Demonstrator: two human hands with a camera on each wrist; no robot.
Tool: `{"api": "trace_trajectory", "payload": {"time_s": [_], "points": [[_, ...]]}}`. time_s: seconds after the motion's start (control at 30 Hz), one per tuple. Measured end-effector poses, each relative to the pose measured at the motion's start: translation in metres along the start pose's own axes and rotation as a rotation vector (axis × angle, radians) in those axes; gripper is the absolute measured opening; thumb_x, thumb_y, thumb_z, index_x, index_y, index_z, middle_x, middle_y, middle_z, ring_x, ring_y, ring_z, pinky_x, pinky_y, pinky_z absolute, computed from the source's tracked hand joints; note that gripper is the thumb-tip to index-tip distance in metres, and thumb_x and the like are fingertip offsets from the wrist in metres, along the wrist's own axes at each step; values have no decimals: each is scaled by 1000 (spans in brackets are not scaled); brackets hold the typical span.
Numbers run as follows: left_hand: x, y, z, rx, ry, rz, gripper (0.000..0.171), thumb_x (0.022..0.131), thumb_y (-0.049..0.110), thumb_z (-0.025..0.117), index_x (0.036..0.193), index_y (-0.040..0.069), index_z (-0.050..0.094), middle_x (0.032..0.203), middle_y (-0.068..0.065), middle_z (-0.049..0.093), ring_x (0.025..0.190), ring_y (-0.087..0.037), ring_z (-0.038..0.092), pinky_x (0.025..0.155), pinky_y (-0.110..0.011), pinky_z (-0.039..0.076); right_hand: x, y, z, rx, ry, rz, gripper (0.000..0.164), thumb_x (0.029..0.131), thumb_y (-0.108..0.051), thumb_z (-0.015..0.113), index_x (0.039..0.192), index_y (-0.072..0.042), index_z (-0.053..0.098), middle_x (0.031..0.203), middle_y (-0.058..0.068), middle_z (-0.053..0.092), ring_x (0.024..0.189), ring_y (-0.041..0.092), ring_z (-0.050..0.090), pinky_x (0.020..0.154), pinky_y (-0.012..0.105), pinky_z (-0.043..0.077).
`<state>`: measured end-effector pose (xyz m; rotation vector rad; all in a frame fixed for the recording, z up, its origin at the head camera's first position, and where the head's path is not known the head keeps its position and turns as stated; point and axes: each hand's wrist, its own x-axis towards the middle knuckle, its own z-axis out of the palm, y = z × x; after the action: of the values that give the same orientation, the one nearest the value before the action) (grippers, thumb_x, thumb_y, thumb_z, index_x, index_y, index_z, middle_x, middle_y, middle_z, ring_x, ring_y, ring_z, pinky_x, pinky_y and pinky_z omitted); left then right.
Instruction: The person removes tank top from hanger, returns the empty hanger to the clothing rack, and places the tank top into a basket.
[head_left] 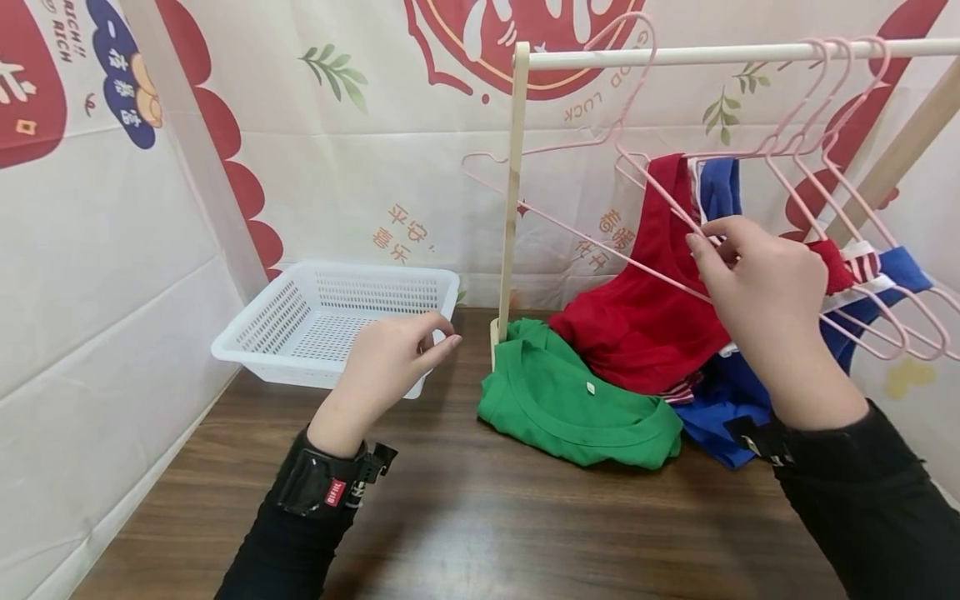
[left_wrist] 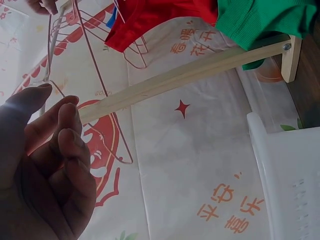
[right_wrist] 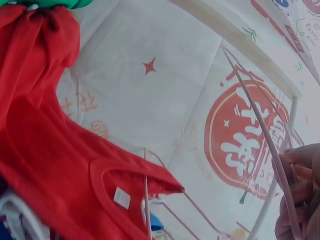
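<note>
My right hand (head_left: 765, 292) pinches a pink clothes hanger (head_left: 621, 125) by its right side, in front of the garments. The hanger tilts, its hook at the wooden rod; the right wrist view shows its thin bars beside my fingers (right_wrist: 295, 200). My left hand (head_left: 393, 367) hovers by the basket, holding nothing; its fingers are loosely bent in the left wrist view. A red sleeveless top (head_left: 652, 308), a striped garment and a blue garment (head_left: 720, 417) hang from several pink hangers (head_left: 847, 125). A folded-over green shirt (head_left: 577, 408) lies on the table.
The rack's wooden rod (head_left: 705, 55) runs across the upper right, held by a thin post (head_left: 513, 192). A white perforated basket (head_left: 262, 358) stands at the back left of the brown table (head_left: 480, 533). Printed cloth walls (head_left: 360, 183) enclose the table.
</note>
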<state>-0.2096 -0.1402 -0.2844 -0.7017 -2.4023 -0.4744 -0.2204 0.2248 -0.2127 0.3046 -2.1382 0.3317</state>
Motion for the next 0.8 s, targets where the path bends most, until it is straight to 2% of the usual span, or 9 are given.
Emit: {"api": "trace_trajectory", "payload": {"time_s": [0.27,0.5,0.8], "points": [[0,0,2,-6,12,25,13,92,30,68,92,17,70,59,11,48,52,-7,44,46,-26,34,0,-7,17,25,-34,-3,30,96,-25,62,108,1,69,73,21,63,54,33,49,49,42,33],[3,2,4,1,45,64,12,92,29,68,91,17,71,59,10,48,51,-7,43,45,-26,33,3,-14,23,34,-60,0,29,95,-24,62,110,-1,69,75,21,64,54,32,49,50,42,34],[2,5,5,-10,37,59,12,92,30,68,91,19,70,62,11,51,54,-7,45,48,-27,36,11,-24,29,47,-70,-43,24,93,-21,66,108,-2,70,81,20,68,60,34,56,49,41,34]]}}
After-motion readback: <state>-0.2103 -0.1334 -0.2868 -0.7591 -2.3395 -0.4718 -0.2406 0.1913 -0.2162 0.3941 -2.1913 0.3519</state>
